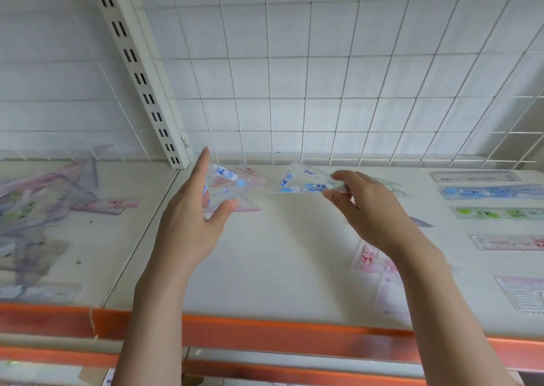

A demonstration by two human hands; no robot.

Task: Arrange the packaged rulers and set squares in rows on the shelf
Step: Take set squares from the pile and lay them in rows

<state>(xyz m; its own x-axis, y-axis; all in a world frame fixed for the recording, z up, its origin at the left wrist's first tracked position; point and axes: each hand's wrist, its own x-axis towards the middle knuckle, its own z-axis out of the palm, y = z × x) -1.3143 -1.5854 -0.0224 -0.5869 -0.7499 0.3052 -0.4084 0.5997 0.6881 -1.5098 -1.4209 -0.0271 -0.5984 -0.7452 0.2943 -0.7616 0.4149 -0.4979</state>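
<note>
Head view: the single view, looking forward and down at a white shelf [279,253] with an orange front edge, a wire grid behind it.
Right hand: the right hand [371,206] pinches a clear set square with blue print [300,183] by its right end, thumb under, fingers curled over; the piece is held just above the shelf, at about 12 o'clock from the middle of the shelf.
Left hand: the left hand [191,209] is spread wide, fingers straight, thumb out, its fingertips at a small pile of packaged set squares [232,185] at about 11 o'clock; whether it presses them or only hovers cannot be told.
Rulers: a column of packaged rulers [497,212] lies flat at 2 to 3 o'clock, one below another, each apart from the next.
Pink packs: more pink-printed packs [379,262] lie under the right forearm, at about 4 o'clock.
Left bay: a loose heap of packs [38,209] sits at 9 o'clock, beyond the slotted upright.
Step in hand: likely laying the blue set square down to start or extend a row.
Doing it well: lower it flat, long edge parallel to the back grid, level with the ruler column, then let go only once it lies still; the slick wrapping may slide, so the left hand should steady the pile.
</note>
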